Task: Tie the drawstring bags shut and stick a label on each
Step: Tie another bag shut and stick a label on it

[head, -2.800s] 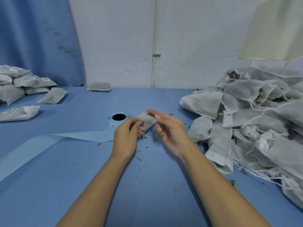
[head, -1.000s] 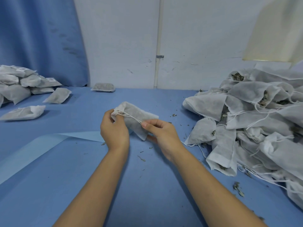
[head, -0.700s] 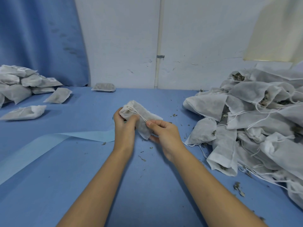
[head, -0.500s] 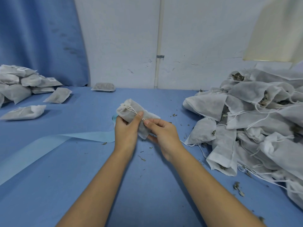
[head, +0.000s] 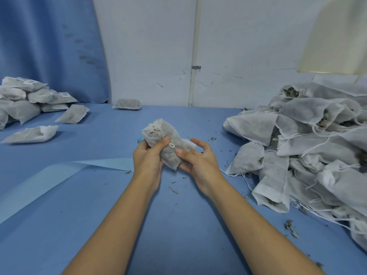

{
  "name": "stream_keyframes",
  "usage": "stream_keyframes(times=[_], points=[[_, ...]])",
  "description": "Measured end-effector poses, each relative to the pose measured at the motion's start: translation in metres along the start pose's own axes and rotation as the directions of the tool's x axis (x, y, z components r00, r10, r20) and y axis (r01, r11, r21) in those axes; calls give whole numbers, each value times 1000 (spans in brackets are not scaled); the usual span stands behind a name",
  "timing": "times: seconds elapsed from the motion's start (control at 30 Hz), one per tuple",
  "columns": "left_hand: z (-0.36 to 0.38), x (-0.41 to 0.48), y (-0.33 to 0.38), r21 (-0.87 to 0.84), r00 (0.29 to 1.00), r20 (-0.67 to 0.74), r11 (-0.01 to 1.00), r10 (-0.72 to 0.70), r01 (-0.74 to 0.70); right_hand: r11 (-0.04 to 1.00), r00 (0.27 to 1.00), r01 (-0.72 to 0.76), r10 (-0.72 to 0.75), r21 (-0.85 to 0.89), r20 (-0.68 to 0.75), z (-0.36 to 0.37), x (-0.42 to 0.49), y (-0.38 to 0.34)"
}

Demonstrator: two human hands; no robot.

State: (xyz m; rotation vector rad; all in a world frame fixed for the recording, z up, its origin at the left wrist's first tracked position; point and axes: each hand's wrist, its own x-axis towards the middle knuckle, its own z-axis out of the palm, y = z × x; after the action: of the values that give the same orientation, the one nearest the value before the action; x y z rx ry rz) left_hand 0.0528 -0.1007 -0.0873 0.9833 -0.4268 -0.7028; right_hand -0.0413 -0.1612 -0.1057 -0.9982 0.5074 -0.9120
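A small white drawstring bag (head: 165, 135) filled with dried herbs is held above the blue table, its cinched mouth pointing up and left with a knotted string on it. My left hand (head: 148, 157) grips the bag's upper part, thumb pressed near the knot. My right hand (head: 197, 158) holds the lower end, fingers curled under it and the index finger lying on the cloth. The label roll is almost wholly hidden behind my left hand; its pale blue backing strip (head: 59, 173) trails left across the table.
A big heap of open herb bags (head: 309, 143) with loose strings fills the right side. Tied, labelled bags (head: 29, 98) pile up at the far left, one more bag (head: 128, 104) by the wall. Herb crumbs dot the blue table (head: 178, 225).
The string has been pulled tight and knotted. The bag has turned more upright in my hands, and my right hand has let go of the string and now holds the bag's lower end.
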Motion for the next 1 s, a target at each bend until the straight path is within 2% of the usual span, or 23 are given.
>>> stream_keyframes(times=[0.17,0.23,0.3,0.37,0.53,0.63,0.77,0.9,0.97,1.0], points=[[-10,7,3,66,998,-39,997,42,-39,998,998,-55,55,-27,21,-7,3,4],[-16,9,1,236,987,-129,970,97,-65,998,998,-56,56,-2,-11,-10,5,5],[-19,9,-3,474,965,-159,873,210,-112,998,998,-50,49,-29,-37,-10,7,7],[-20,6,-7,653,944,-116,740,308,-161,994,998,-40,36,-104,-42,-8,7,10],[-23,4,-17,781,891,35,544,453,-307,944,1000,-5,0,-330,-14,-4,7,18],[-27,8,-20,848,902,77,447,426,-283,939,1000,11,-19,-343,-19,-4,8,20],[-31,15,-18,840,931,80,478,356,-254,922,999,22,-35,-386,-27,-5,9,22],[-37,19,-17,821,949,187,491,252,-292,900,999,8,-26,-436,-35,-2,13,22],[-38,20,-17,807,949,220,504,225,-307,864,997,52,-77,-500,-29,0,16,22],[-39,20,-16,798,948,220,517,228,-310,813,991,112,-135,-572,2,1,18,23]])
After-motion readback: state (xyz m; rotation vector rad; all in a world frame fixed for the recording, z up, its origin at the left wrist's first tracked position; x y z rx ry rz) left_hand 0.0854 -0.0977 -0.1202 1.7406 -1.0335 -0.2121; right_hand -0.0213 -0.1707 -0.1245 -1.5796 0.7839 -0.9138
